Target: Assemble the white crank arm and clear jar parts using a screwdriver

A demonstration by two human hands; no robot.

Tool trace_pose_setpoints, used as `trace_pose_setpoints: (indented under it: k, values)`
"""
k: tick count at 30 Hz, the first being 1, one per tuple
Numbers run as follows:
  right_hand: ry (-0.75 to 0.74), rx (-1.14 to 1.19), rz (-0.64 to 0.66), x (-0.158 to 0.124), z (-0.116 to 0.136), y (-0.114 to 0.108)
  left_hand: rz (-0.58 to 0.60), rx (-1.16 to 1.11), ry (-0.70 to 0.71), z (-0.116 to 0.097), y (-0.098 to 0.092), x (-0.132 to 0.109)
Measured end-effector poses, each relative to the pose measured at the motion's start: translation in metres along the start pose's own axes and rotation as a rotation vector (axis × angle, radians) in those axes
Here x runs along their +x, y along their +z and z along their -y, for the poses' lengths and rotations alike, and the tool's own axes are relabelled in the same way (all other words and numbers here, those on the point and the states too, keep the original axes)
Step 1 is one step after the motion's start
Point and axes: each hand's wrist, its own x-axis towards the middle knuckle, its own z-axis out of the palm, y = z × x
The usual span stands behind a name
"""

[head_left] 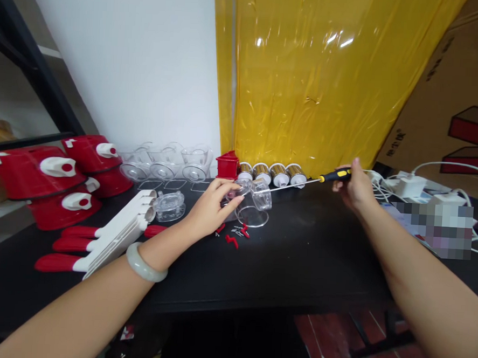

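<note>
My left hand (217, 202) is closed around a clear plastic part (262, 195) and steadies it above the black table. In my right hand (355, 185) is a screwdriver (335, 175) with a black and yellow handle. Its long shaft points left, and the tip reaches the clear part; whether it sits in a screw I cannot tell. Under the part a clear round rim (253, 217) shows near the table. Small red plastic pieces (232, 241) and several tiny screws (239, 231) lie just in front of my left hand.
Red housings with white knobs (58, 181) are stacked at the left, near white parts with red handles (114, 233). Clear hoppers (165, 163), a red hopper (227, 165) and grater drums (278, 175) line the back. White chargers and cables (411, 185) lie at the right.
</note>
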Motion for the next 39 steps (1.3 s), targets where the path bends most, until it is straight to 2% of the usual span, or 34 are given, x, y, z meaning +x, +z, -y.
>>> trace_pose_setpoints:
  k: [5, 8, 12, 19, 23, 26, 31, 34, 37, 39]
  values:
    - [0.120, 0.052, 0.101, -0.003, 0.007, -0.003, -0.004, 0.005, 0.003, 0.000, 0.000, 0.000]
    - [0.148, 0.061, 0.062, -0.003, 0.004, 0.000, -0.004, 0.009, 0.007, 0.000, -0.001, 0.000]
    - [0.051, -0.021, -0.049, 0.001, -0.006, 0.001, -0.004, 0.010, 0.001, 0.000, -0.001, 0.000]
    - [0.076, 0.056, 0.115, 0.001, -0.004, -0.006, -0.003, 0.019, -0.003, 0.003, 0.001, 0.001]
    - [0.029, 0.031, 0.057, 0.001, -0.003, -0.003, -0.008, 0.023, 0.000, 0.003, 0.001, 0.001]
    - [0.004, 0.006, 0.072, 0.002, -0.001, -0.004, -0.010, 0.027, 0.000, 0.002, 0.000, 0.001]
    - [0.101, 0.072, 0.136, -0.001, 0.006, -0.003, -0.003, 0.047, -0.003, 0.001, -0.001, 0.002]
    - [0.096, 0.058, 0.088, -0.001, 0.003, 0.000, -0.008, 0.044, 0.004, 0.002, -0.001, 0.002]
    - [0.001, -0.027, 0.020, 0.002, 0.000, 0.001, -0.009, 0.037, 0.002, 0.003, -0.001, 0.003]
    - [0.014, -0.045, 0.026, 0.005, 0.001, -0.001, -0.004, 0.037, 0.001, 0.004, -0.001, 0.003]
